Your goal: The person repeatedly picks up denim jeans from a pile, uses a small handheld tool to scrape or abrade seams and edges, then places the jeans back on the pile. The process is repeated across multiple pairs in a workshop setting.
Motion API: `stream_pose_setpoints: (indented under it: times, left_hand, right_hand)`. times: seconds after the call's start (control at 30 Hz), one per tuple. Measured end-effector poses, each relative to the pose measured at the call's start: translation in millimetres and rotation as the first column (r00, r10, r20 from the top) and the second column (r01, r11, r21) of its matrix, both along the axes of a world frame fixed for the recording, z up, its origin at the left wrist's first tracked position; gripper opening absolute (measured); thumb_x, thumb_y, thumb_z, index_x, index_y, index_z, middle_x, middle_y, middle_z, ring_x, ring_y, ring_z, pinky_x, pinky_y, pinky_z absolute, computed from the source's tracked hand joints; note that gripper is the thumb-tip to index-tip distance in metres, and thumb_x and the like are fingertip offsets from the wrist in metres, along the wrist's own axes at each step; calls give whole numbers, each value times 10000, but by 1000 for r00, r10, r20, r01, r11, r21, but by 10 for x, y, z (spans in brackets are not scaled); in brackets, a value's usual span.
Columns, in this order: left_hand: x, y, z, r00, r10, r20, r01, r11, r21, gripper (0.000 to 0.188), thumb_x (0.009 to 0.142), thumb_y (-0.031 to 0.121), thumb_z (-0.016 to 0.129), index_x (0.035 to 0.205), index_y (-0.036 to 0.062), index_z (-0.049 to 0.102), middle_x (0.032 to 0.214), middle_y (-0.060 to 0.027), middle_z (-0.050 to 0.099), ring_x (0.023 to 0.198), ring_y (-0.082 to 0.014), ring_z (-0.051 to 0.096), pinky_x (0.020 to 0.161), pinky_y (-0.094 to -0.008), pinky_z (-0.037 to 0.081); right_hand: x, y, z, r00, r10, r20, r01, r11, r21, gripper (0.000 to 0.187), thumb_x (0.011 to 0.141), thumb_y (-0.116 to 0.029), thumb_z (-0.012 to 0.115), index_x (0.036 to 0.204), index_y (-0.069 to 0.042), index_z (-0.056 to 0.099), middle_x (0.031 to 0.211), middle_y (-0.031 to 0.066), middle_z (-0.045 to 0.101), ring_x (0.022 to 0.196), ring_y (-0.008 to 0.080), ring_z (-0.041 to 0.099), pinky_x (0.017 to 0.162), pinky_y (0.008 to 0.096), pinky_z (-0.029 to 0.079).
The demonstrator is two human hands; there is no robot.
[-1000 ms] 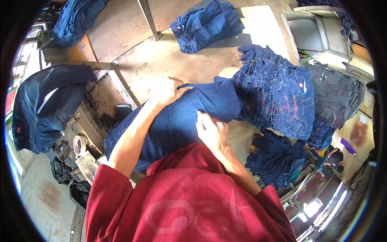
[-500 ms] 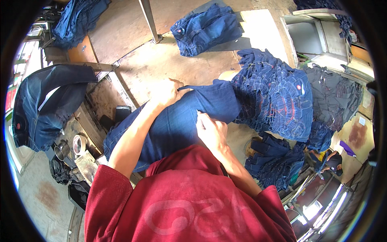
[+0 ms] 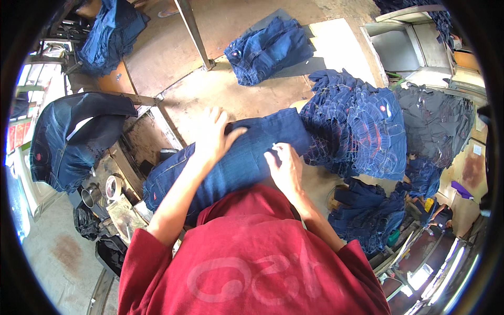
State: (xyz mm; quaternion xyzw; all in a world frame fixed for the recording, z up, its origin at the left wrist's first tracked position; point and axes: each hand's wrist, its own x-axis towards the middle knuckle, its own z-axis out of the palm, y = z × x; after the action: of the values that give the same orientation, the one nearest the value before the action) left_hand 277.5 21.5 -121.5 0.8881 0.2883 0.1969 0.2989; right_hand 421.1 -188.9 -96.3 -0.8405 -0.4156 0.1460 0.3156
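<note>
Blue jeans lie stretched across in front of me, their far right end near a big denim pile. My left hand is over their far edge, fingers and thumb spread, with nothing in it. Above the right part of the denim is my right hand, thumb and fingers pinched together. A small white piece shows at these fingertips; its kind is too small to make out.
To the right stands a heap of stacked denim, with dark grey garments beyond it. Dark jeans hang at the left, above a tape roll. Folded jeans lie farther ahead, right of a metal post.
My left hand has let go of the jeans' far edge and spread its fingers. My right hand has lifted slightly and shifted right; the white piece now shows. The whole view has tilted a little.
</note>
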Motion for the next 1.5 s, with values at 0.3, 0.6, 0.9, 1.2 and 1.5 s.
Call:
stream_pose_setpoints:
  times: [0.3,0.6,0.9,1.2,1.5]
  left_hand:
    - [-564,-1133,-43,981,112,-158,-80,978,191,194,875,251,835,1009,134,756,1214,0,691,1210,-271,589,1046,-486,419]
    - [-478,-1355,174,971,208,-118,-185,966,183,209,885,225,821,1016,98,719,1167,-56,659,1149,-309,591,1006,-504,424]
    - [-420,-1442,255,964,249,-93,-225,951,213,201,880,162,827,1027,96,706,1207,-60,661,1116,-318,582,965,-503,419]
    - [-84,-1744,480,896,364,-255,-441,658,-610,313,973,147,769,1246,10,701,1030,-128,758,728,-223,647,721,-353,554]
    - [31,-1905,357,792,565,-230,-200,-115,-973,218,1050,107,682,1234,-9,703,889,-21,694,596,-81,561,561,-255,467]
  right_hand:
    - [129,-207,-333,942,182,282,-163,982,-92,106,991,-249,765,965,-152,729,877,23,753,808,250,707,711,427,538]
    - [296,-265,-12,983,36,-179,-35,999,9,207,985,-265,792,1038,-69,752,916,124,778,823,342,752,718,437,582]
    - [168,-150,-110,175,-223,-959,-10,974,-228,161,1024,-265,800,964,-139,720,683,-124,480,526,8,398,463,226,307]
    - [286,-303,-78,422,-46,-905,-67,994,-81,195,1036,-249,775,1015,-59,741,740,-77,598,610,40,506,534,249,414]
    - [385,-349,169,925,-12,-379,-136,922,-361,352,1013,-322,778,962,26,786,880,234,766,715,237,682,685,411,525]
